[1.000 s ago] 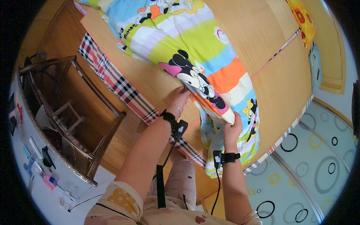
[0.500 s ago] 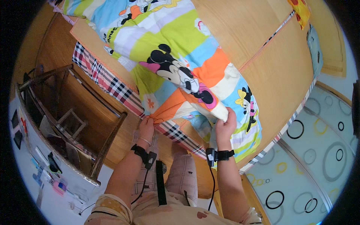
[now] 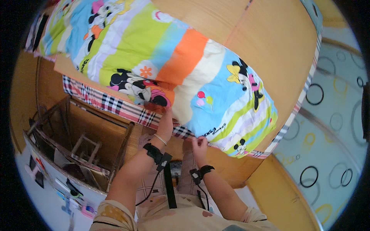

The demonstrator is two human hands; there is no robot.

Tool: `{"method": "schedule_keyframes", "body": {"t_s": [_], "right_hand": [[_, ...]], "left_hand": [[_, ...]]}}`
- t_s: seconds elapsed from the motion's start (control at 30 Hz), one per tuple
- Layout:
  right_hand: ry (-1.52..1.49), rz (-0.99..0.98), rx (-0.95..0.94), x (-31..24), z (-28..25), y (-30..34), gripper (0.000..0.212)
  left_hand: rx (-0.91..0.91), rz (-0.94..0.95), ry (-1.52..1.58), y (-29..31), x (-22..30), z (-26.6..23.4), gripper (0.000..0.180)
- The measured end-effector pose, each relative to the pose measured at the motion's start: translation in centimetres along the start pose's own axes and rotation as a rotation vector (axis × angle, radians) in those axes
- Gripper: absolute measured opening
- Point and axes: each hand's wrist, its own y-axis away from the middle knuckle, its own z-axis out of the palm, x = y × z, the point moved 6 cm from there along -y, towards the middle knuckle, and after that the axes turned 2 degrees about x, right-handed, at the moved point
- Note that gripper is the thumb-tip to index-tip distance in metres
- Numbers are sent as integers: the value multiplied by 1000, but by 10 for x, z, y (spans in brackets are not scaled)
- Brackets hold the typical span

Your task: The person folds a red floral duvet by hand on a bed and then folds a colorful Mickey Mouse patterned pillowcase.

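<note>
A colourful cover (image 3: 185,61), like a child's quilt cover, lies across a flat wooden surface. It has green, orange, blue and white stripes and cartoon mouse figures. At its near side my left hand (image 3: 165,125) reaches to an orange, shadowed fold; the fingers are hidden by the cloth, so their grip does not show. To the right of it, my right hand (image 3: 199,148) pinches the near edge of the cover between closed fingers. Dark straps with small boxes and cables are on both wrists.
Plaid trim (image 3: 111,103) runs along the near edge of the wooden surface (image 3: 277,46). At left stands a dark chair-like frame (image 3: 81,142) beside a white tabletop (image 3: 50,196) with small items. Frosted panels (image 3: 327,127) with ring patterns stand at right.
The raised folded edge has come down, and the cover lies flatter toward me. My right hand moved left and nearer; my left hand went in to the fold. The view also shifted.
</note>
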Motion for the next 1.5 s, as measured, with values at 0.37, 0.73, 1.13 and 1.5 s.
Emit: {"method": "schedule_keyframes", "body": {"t_s": [0.37,0.73,1.13,1.5], "right_hand": [[-1704,619,397,191,-95,-50,50],[-994,-549,592,-135,-414,-158,49],[-1074,476,393,207,-144,-115,31],[-1744,334,342,238,-183,-166,39]], "left_hand": [[-167,-107,-28,24,69,111,39],[-350,401,69,4,240,193,48],[-563,668,-1533,-17,-13,156,61],[-380,972,-1735,-21,-94,176,19]]}}
